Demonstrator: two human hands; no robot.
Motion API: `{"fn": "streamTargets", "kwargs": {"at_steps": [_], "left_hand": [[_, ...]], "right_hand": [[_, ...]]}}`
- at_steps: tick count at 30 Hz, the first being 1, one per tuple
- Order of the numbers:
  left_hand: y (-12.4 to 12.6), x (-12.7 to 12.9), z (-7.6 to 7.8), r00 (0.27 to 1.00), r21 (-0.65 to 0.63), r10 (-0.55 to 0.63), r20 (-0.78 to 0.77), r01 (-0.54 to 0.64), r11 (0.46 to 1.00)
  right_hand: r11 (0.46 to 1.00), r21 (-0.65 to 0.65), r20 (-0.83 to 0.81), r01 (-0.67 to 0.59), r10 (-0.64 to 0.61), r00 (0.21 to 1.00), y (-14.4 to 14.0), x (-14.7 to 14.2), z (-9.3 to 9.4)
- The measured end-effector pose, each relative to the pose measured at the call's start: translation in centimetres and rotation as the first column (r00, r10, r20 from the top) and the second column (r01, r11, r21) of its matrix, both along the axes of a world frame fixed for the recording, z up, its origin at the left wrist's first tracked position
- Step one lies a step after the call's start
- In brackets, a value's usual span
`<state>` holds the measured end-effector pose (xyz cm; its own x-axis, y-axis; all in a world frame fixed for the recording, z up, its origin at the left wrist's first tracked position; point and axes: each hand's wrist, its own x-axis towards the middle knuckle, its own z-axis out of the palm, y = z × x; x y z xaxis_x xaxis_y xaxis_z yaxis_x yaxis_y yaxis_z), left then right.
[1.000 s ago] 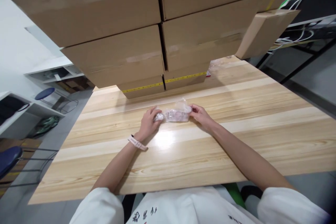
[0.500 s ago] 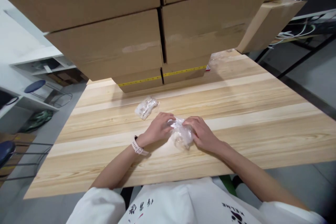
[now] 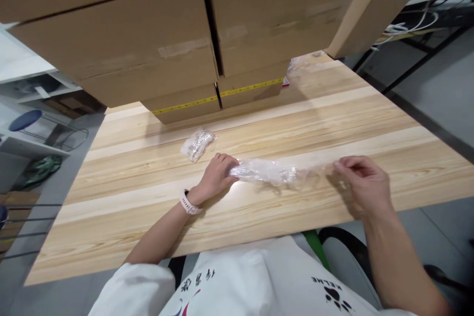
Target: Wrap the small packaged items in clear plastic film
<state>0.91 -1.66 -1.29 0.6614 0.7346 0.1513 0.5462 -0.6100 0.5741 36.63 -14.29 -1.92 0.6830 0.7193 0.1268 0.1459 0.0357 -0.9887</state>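
A clear, crinkled plastic bag point(image 3: 264, 171) is stretched sideways just over the wooden table point(image 3: 140, 207). Its left end is gripped by my left hand point(image 3: 217, 174), whose wrist wears a pale pink band. Out to the right, my right hand point(image 3: 365, 180) is closed with thumb and fingers pinched on the thin, see-through right end. What the bag contains, if anything, I cannot make out. Beyond my left hand lies a second crumpled clear plastic bag point(image 3: 199, 143), touched by neither hand.
Large cardboard boxes point(image 3: 148, 49) are stacked along the table's far side, with a yellow measuring tape point(image 3: 252, 88) across the lowest ones. More clear plastic point(image 3: 298, 65) lies at the back right. A blue stool point(image 3: 25, 120) stands on the floor at left.
My right hand has moved well to the right, drawing the bunched plastic bag out into a long strip. My left hand keeps its hold. The view has shifted slightly.
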Motion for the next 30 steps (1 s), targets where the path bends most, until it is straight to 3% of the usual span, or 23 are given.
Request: {"fn": "streamTargets", "kwargs": {"at_steps": [2, 4, 5, 7, 9, 11, 13, 16, 18, 20, 22, 25, 28, 30], "left_hand": [[-0.4, 0.4, 0.4, 1.000, 0.028, 0.020, -0.019, -0.019, 0.999], [-0.7, 1.6, 0.9, 0.999, 0.072, -0.002, -0.032, 0.004, 0.997], [-0.7, 2.3, 1.1, 0.999, 0.092, -0.034, -0.041, 0.038, 0.995], [-0.6, 4.0, 1.5, 0.990, 0.132, -0.127, -0.067, 0.135, 0.982], [-0.5, 5.1, 2.0, 0.976, 0.176, -0.205, -0.077, 0.216, 0.960], [-0.8, 5.1, 2.6, 0.968, 0.207, -0.248, -0.045, 0.252, 0.945], [-1.6, 3.7, 3.4, 0.967, 0.196, -0.255, 0.016, 0.247, 0.949], [-3.0, 0.2, 4.4, 0.971, 0.127, -0.208, 0.120, 0.193, 0.973], [-3.6, -2.2, 4.9, 0.972, 0.053, -0.108, 0.211, 0.099, 0.994], [-3.7, -4.1, 5.2, 0.951, -0.093, 0.085, 0.296, -0.060, 0.994], [-3.3, -5.6, 5.1, 0.882, -0.305, 0.329, 0.337, -0.229, 0.924], [-2.3, -7.7, 4.4, 0.646, -0.571, 0.643, 0.410, -0.368, 0.734], [-1.6, -10.4, 3.1, 0.376, -0.689, 0.796, 0.475, -0.404, 0.602], [-1.3, -12.5, 2.4, 0.274, -0.726, 0.836, 0.475, -0.414, 0.549]], "right_hand": [[0.976, 0.016, 0.055, 0.219, -0.220, 0.974, -0.4, 0.6, 0.4], [0.972, 0.036, 0.154, 0.232, -0.235, 0.960, -0.6, -0.9, 1.1], [0.989, 0.034, 0.182, 0.143, -0.147, 0.972, -0.5, -2.3, 1.4], [0.984, -0.030, 0.160, -0.176, 0.178, 0.971, -0.2, -5.6, 1.5], [0.897, -0.079, 0.093, -0.435, 0.441, 0.893, 0.5, -8.3, 0.8], [0.811, -0.141, 0.139, -0.568, 0.584, 0.800, 1.2, -9.7, -0.4], [0.761, -0.217, 0.288, -0.612, 0.649, 0.704, 1.7, -9.6, -1.5], [0.752, -0.293, 0.497, -0.590, 0.648, 0.577, 2.0, -8.0, -2.4], [0.765, -0.320, 0.586, -0.559, 0.623, 0.518, 2.2, -7.0, -2.5], [0.779, -0.323, 0.649, -0.537, 0.596, 0.473, 2.4, -6.2, -2.5], [0.794, -0.307, 0.689, -0.526, 0.566, 0.453, 2.8, -5.7, -2.5], [0.822, -0.282, 0.721, -0.495, 0.522, 0.456, 3.1, -5.0, -2.8], [0.843, -0.278, 0.746, -0.461, 0.492, 0.449, 2.9, -4.3, -3.0], [0.849, -0.284, 0.758, -0.445, 0.483, 0.438, 2.6, -4.0, -2.9]]}}
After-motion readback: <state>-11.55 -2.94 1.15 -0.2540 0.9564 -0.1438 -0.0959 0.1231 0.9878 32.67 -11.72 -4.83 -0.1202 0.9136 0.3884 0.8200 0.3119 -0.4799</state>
